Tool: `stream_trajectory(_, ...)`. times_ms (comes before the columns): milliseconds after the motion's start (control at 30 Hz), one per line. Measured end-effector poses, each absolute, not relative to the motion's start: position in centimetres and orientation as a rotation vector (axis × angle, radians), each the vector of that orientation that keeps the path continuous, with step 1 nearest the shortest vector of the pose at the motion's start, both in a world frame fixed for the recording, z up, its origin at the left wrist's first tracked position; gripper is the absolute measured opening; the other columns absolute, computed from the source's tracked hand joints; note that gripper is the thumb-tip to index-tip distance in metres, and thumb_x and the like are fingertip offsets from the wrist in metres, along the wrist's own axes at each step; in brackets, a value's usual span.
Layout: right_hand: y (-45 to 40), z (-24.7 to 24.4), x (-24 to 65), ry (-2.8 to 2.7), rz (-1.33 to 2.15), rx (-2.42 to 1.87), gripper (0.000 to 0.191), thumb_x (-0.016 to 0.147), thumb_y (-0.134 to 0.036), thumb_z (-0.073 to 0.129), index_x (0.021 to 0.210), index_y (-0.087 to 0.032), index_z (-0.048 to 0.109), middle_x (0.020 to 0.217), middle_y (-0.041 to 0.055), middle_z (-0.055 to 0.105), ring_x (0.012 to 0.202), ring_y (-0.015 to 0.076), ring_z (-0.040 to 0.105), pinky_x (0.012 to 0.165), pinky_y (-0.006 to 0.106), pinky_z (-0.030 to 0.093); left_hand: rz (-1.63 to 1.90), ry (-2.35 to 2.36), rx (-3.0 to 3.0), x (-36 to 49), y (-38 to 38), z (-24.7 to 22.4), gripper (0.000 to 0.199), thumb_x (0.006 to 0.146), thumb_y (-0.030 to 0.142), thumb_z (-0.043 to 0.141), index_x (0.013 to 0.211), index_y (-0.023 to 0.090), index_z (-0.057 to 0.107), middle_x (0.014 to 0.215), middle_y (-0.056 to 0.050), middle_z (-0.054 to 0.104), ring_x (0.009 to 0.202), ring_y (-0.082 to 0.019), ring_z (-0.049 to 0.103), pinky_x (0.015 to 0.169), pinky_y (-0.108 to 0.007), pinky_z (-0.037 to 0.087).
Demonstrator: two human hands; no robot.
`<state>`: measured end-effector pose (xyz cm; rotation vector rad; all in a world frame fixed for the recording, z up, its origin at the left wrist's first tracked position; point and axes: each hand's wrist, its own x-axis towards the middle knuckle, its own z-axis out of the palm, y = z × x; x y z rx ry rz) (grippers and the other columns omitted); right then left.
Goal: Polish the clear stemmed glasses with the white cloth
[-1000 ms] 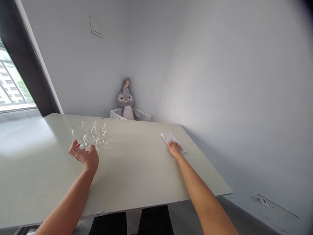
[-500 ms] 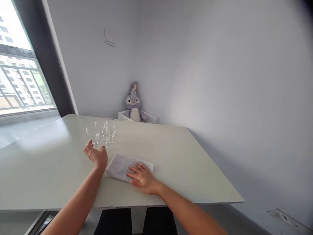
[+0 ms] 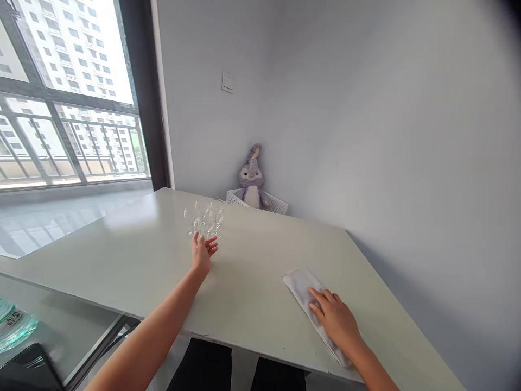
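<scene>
The cloth (image 3: 300,281) has shifted rightward beneath the right hand (image 3: 336,320), loosely spread and resting without gripping, onto another stretch of tabletop (image 3: 252,293); the left hand (image 3: 202,253), half-open, empty, is near the glasses (image 3: 208,218).

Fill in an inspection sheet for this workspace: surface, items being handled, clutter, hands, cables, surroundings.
Surface: pale table, glare towards the window end.
Items: stemmed glasses standing in a cluster, overlapping, count unclear; folded pale cloth lying on the table.
Clutter: bottle, cut off by the picture edge, and dark flat object, both at lower left, beyond the table edge.
Left hand: open, at the glasses' near side; contact cannot be told.
Right hand: open, on the cloth.
Cables: nothing seen for certain.
Surroundings: soft toy in a white basket; wall switch; window at left.
</scene>
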<state>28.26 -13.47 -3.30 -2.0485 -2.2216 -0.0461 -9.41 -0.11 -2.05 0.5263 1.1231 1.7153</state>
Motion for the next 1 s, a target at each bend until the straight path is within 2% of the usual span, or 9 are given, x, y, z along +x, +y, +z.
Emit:
stream_trajectory(133,-11.8,-4.1,26.1,-2.251,-0.204,-2.027,0.042,0.088,-0.041,0.03,0.121,-0.028,0.053,0.095,0.0087,0.059,0.084,0.0235,0.056,0.063,0.033,0.045,1.62,0.92,0.405,-9.6,0.0,-1.6,0.048,0.085,0.032,0.04,0.13,0.027,0.023,0.091,-0.01,0.065,0.062,-0.011,0.059,0.063,-0.026,0.049)
stream_trajectory(267,-10.7,-4.6,24.2,-2.209,-0.188,-1.983,0.043,0.09,-0.038,0.024,0.119,-0.027,0.053,0.095,0.0072,0.059,0.084,0.0207,0.057,0.061,0.03,0.044,1.631,0.861,0.206,-10.2,0.1,-1.7,0.04,0.082,0.025,0.046,0.12,0.022,0.034,0.091,-0.011,0.064,0.056,-0.01,0.058,0.058,-0.024,0.049)
stream_trajectory(367,-10.6,-4.6,23.8,-2.176,-0.148,-1.984,0.043,0.091,-0.036,0.022,0.118,-0.026,0.054,0.095,0.0059,0.06,0.083,0.0192,0.058,0.06,0.029,0.044,1.668,0.889,0.123,-10.8,0.2,-1.9,0.034,0.082,0.021,0.046,0.115,0.02,0.035,0.089,-0.01,0.062,0.051,-0.007,0.054,0.055,-0.019,0.048)
stream_trajectory(433,-10.6,-4.7,23.7,-2.154,-0.129,-2.0,0.043,0.091,-0.034,0.022,0.118,-0.025,0.054,0.096,0.0052,0.061,0.079,0.0181,0.059,0.059,0.029,0.043,1.656,0.872,0.105,-11.1,0.4,-1.9,0.032,0.082,0.019,0.046,0.112,0.019,0.036,0.09,-0.01,0.062,0.054,-0.008,0.057,0.055,-0.02,0.049)
stream_trajectory(567,-10.6,-4.9,23.9,-2.143,-0.132,-2.019,0.042,0.091,-0.034,0.024,0.118,-0.023,0.054,0.097,0.0053,0.062,0.076,0.0175,0.06,0.058,0.028,0.042,1.599,0.78,0.145,-11.2,0.9,-1.3,0.025,0.084,0.027,0.048,0.106,0.022,0.039,0.098,-0.013,0.061,0.071,-0.015,0.064,0.06,-0.027,0.052)
stream_trajectory(633,-10.5,-4.9,24.0,-2.134,-0.12,-2.007,0.041,0.091,-0.033,0.024,0.117,-0.023,0.055,0.098,0.0055,0.062,0.076,0.0175,0.06,0.059,0.028,0.043,1.578,0.729,0.176,-11.2,1.2,-0.9,0.022,0.086,0.035,0.042,0.102,0.021,0.043,0.101,-0.015,0.061,0.078,-0.017,0.064,0.062,-0.029,0.053)
stream_trajectory(700,-10.5,-5.0,24.0,-2.123,-0.088,-1.97,0.041,0.091,-0.033,0.025,0.115,-0.023,0.057,0.098,0.0054,0.062,0.077,0.0178,0.061,0.061,0.028,0.043,1.562,0.678,0.208,-11.3,1.5,-0.7,0.027,0.088,0.04,0.036,0.098,0.018,0.047,0.102,-0.017,0.06,0.083,-0.019,0.064,0.065,-0.03,0.053)
stream_trajectory(867,-10.7,-4.9,24.0,-1.971,0.129,-1.811,0.036,0.087,-0.036,0.032,0.098,-0.022,0.064,0.095,0.0044,0.064,0.077,0.0203,0.06,0.065,0.031,0.043,1.562,0.627,0.238,-11.4,1.4,-1.0,0.029,0.089,0.039,0.036,0.088,0.014,0.051,0.097,-0.017,0.062,0.09,-0.021,0.063,0.071,-0.032,0.053)
stream_trajectory(1000,-10.4,-4.6,24.3,-1.42,0.555,-1.641,0.03,0.077,-0.045,0.05,0.083,-0.019,0.064,0.081,0.003,0.065,0.074,0.0201,0.058,0.066,0.03,0.044,1.511,0.664,0.343,-10.0,-0.1,-1.2,0.028,0.087,0.039,0.041,0.082,0.013,0.051,0.082,-0.013,0.066,0.079,-0.019,0.065,0.065,-0.027,0.053)
